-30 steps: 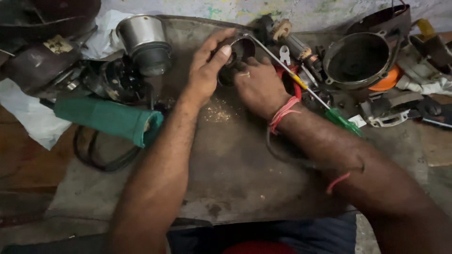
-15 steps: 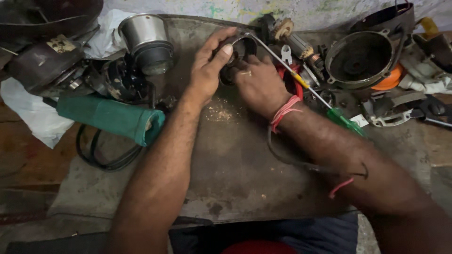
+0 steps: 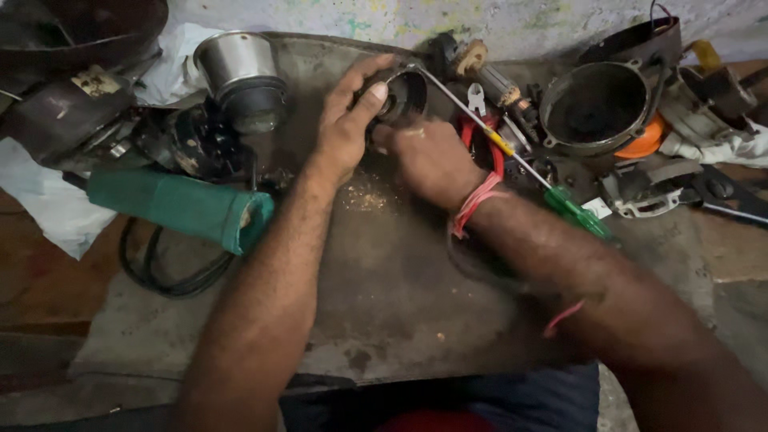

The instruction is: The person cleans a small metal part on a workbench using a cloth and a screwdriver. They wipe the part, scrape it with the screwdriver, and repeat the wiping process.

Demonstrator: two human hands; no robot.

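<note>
Hands both clamped on the round dark motor part (image 3: 402,94) at 12 o'clock on the slab (image 3: 384,304): left hand (image 3: 346,128) wraps its rim, right hand (image 3: 428,160) grips from below. I'd keep it braced, screwdriver (image 3: 512,156) at 2.

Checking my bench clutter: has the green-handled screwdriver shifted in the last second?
No. The green-handled screwdriver lies in the same spot beside the round dark housing.

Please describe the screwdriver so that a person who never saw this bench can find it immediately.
Start at the grey worktop and find the right hand, which wears red thread at the wrist. The screwdriver lies just beyond that hand, slanting from the dark round part both hands hold toward the right edge. Only it has a long thin metal shaft and a translucent green handle.
</note>
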